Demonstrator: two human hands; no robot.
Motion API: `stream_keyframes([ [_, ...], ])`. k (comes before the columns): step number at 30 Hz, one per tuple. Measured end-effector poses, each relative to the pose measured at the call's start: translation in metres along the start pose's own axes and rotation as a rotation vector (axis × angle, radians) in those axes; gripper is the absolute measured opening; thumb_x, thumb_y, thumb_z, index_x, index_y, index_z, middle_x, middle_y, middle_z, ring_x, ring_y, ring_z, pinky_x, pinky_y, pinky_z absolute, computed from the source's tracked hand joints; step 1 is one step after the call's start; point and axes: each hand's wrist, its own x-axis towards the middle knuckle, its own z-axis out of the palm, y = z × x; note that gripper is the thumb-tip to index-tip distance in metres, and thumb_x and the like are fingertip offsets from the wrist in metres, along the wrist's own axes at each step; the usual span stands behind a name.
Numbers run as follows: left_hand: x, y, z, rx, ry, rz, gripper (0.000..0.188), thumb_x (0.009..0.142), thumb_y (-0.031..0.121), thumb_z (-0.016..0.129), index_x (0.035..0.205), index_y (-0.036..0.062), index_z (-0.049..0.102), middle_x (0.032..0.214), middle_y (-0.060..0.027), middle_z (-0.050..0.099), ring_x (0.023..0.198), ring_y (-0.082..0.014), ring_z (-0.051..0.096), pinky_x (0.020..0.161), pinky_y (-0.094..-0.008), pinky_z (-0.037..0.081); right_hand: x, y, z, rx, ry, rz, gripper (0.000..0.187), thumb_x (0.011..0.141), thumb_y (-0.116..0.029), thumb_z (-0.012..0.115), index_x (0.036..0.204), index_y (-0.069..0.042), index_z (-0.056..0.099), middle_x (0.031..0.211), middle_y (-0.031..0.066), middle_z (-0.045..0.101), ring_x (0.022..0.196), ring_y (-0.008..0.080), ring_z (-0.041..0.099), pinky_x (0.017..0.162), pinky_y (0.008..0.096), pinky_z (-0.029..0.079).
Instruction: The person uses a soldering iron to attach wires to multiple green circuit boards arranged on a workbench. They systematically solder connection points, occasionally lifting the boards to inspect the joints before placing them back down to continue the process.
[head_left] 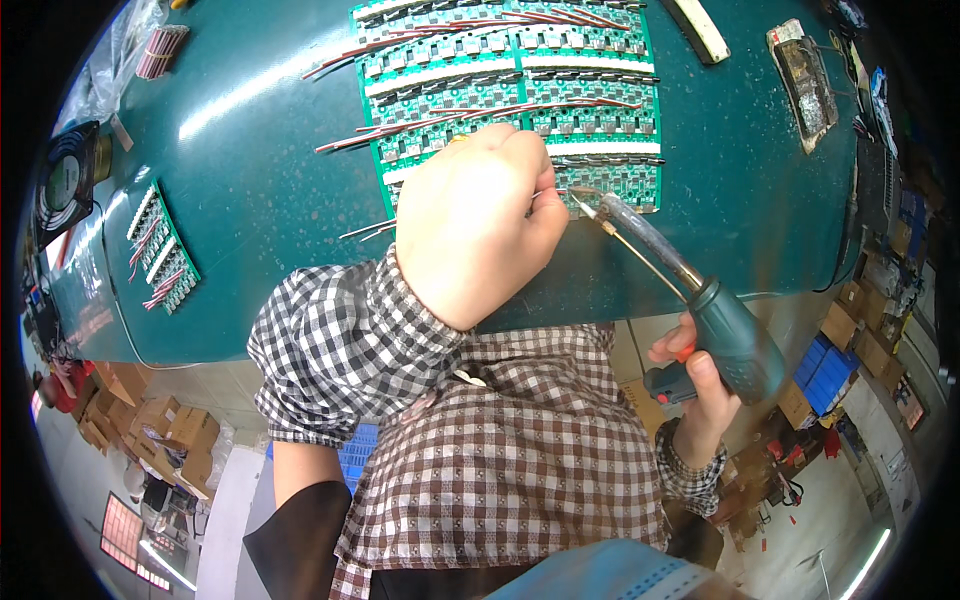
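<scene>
A green panel of small circuit boards (595,75) lies on the table, with rows of black and white parts. Thin red, white and black wires (430,120) stretch across it in bunches. My left hand (480,225) rests over the panel's near edge, its thumb and forefinger pinched on a thin wire whose end shows just past the fingertips. My right hand (708,390) grips a green soldering gun (738,340) with a trigger handle and a thin feed tube. Its pointed tip is close to that wire end at the near row; whether they touch I cannot tell.
The green table (270,200) carries a smaller wired board (165,250) at left, near a black fan (70,180). A wire bundle (162,52) lies far left. At far right are a worn metal soldering-tip holder (803,85) and a white-and-black strip (697,30). Cardboard boxes (185,430) stand on the floor.
</scene>
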Motion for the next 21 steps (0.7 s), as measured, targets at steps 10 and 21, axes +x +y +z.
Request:
stream_keyframes([
  [10, 0.0, 0.0014, -0.0006, 0.001, -0.011, -0.029, 0.012, 0.064, 0.004, 0.063, 0.069, 0.0048, 0.052, 0.066, -0.0102, 0.054, 0.062, -0.0287, 0.057, 0.056, -0.0378, 0.046, 0.0, 0.0012, -0.0007, 0.012, -0.01, -0.003, 0.049, 0.081, -0.028, 0.066, 0.108, 0.01, 0.054, 0.084, 0.013, 0.06, 0.074, 0.0231, 0.063, 0.064, 0.0348, 0.057],
  [21, -0.0001, -0.0002, 0.0007, -0.018, -0.018, -0.036, 0.01, 0.066, 0.004, 0.062, 0.069, 0.0062, 0.053, 0.064, -0.0065, 0.051, 0.059, -0.0244, 0.054, 0.054, -0.0347, 0.044, -0.0019, 0.0014, -0.0001, 0.114, -0.012, 0.009, 0.041, 0.08, -0.015, 0.07, 0.111, 0.008, 0.055, 0.088, 0.0126, 0.062, 0.078, 0.0234, 0.064, 0.073, 0.0354, 0.055],
])
